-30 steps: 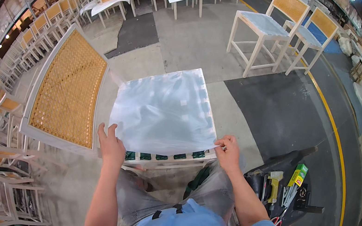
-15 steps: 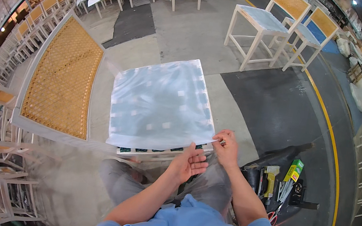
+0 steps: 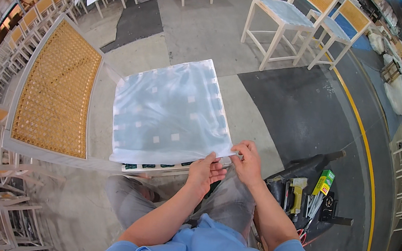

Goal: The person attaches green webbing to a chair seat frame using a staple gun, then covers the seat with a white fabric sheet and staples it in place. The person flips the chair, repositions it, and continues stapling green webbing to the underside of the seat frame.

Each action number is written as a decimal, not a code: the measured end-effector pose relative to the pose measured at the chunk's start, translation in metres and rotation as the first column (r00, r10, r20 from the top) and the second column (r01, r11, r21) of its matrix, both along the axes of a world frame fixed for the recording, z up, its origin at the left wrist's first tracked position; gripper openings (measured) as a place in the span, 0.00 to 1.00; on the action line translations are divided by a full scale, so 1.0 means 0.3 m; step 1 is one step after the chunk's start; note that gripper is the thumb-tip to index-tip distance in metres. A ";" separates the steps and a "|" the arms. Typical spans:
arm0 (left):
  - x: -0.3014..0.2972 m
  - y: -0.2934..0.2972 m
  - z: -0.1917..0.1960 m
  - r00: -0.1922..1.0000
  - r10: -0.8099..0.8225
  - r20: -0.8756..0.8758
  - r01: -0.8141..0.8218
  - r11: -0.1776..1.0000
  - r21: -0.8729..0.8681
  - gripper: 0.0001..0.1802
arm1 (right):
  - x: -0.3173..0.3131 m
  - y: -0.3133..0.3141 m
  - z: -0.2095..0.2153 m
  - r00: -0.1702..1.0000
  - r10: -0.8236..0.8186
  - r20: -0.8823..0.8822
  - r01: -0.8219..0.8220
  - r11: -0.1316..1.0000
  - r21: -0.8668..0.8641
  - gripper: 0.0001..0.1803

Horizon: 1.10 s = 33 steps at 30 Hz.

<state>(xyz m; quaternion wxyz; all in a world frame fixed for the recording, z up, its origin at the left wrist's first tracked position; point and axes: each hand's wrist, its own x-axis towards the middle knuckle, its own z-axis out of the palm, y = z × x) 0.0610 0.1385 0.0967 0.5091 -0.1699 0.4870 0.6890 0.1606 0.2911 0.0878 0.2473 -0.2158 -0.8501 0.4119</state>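
Pinching the white cloth (image 3: 166, 115) at four o'clock: right hand (image 3: 248, 166)! Left hand (image 3: 201, 175) half-curled, hold unclear. Even tension should help.

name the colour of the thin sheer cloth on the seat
The thin sheer cloth looks translucent bluish-white; the head view shows it best.

Sheet (image 3: 171, 116): white, thin, translucent, lightly wrinkled, spread across the seat (image 3: 155, 172) of a pale-framed chair (image 3: 77, 102), pale squares showing through. Along the seat's near edge, dark green strap ends (image 3: 166, 165) show below the sheet. Backrest (image 3: 53, 88): golden woven cane, beyond the seat's left edge.
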 end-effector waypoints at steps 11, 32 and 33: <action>0.038 0.019 0.122 -0.442 -0.375 -0.815 -0.085 0.922 -0.378 0.16 | 0.023 0.034 -0.005 0.994 0.076 0.078 -0.078 0.997 0.027 0.11; -0.025 0.053 0.012 -0.568 -0.370 -0.735 -0.104 0.919 -0.381 0.10 | 0.036 0.050 0.022 0.992 0.114 0.052 -0.116 0.992 0.054 0.10; -0.023 0.052 0.016 -0.557 -0.378 -0.740 -0.109 0.916 -0.386 0.10 | 0.032 0.047 0.017 0.993 0.108 0.051 -0.110 0.993 0.036 0.09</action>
